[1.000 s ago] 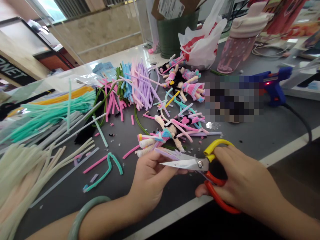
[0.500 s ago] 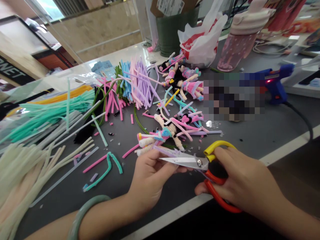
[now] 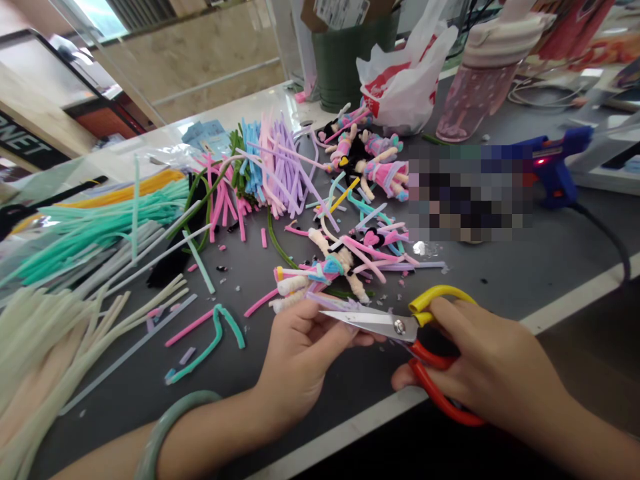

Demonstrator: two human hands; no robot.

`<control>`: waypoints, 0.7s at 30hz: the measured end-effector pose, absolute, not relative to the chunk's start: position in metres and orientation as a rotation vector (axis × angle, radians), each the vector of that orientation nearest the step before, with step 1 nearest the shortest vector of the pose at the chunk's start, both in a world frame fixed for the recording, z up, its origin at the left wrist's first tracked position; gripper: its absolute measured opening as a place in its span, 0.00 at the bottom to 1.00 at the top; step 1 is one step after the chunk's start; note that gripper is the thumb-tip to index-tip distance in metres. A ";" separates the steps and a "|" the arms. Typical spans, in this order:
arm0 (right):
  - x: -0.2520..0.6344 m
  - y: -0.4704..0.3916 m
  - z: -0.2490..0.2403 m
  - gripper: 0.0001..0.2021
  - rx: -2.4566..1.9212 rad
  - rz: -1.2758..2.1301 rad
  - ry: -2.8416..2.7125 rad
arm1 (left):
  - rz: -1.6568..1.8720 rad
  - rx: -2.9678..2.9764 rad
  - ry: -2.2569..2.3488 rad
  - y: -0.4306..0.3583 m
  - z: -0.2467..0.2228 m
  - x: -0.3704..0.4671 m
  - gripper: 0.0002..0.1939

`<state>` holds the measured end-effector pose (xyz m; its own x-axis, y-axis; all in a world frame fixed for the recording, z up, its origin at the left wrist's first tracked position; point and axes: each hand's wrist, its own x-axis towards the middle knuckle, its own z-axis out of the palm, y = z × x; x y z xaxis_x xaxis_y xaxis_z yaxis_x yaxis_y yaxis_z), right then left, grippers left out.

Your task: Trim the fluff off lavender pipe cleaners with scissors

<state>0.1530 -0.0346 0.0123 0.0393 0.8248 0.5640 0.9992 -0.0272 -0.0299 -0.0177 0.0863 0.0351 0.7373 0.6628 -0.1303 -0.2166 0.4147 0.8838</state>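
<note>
One pair of scissors (image 3: 400, 327), two hands and one unfinished doll (image 3: 333, 267) are here. Beyond the scissors lie at least four dressed dolls (image 3: 384, 179); farther off stand one white plastic bag (image 3: 400, 93) with red print, one green pot (image 3: 345, 70) and one pink bottle (image 3: 467, 90). To the right of the scissors and beyond them is one blue glue gun (image 3: 557, 170) with a red light, beside a pixelated patch. Beyond the scissors and to their left, five upright bunches stand side by side: pink, green, blue, pale pink and a lilac bunch (image 3: 293, 170). Well left of the scissors lie one teal bundle (image 3: 110, 230), one cream bundle (image 3: 50, 340) and one bent teal stem (image 3: 217, 333).

The scissors have silver blades joined by a single screw, one yellow loop and one red loop. The lilac stem (image 3: 327, 301) is fuzzy and thin, partly hidden by the blades.

The scissors sit between the hands: the right hand (image 3: 487, 353) is wrapped around the loops, and the blades point at the left hand (image 3: 305, 363), overlapping its fingers in view. The left hand pinches the lilac stem just behind the blades; whether metal touches stem cannot be told.
</note>
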 end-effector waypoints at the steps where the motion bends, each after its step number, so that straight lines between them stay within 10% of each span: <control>1: 0.153 -0.035 0.012 0.30 -1.901 -0.552 -1.836 | 0.583 0.994 0.508 0.086 0.035 -0.018 0.01; 21: 0.155 -0.037 0.009 0.28 -1.869 -0.459 -1.835 | 0.575 0.968 0.525 0.085 0.038 -0.017 0.04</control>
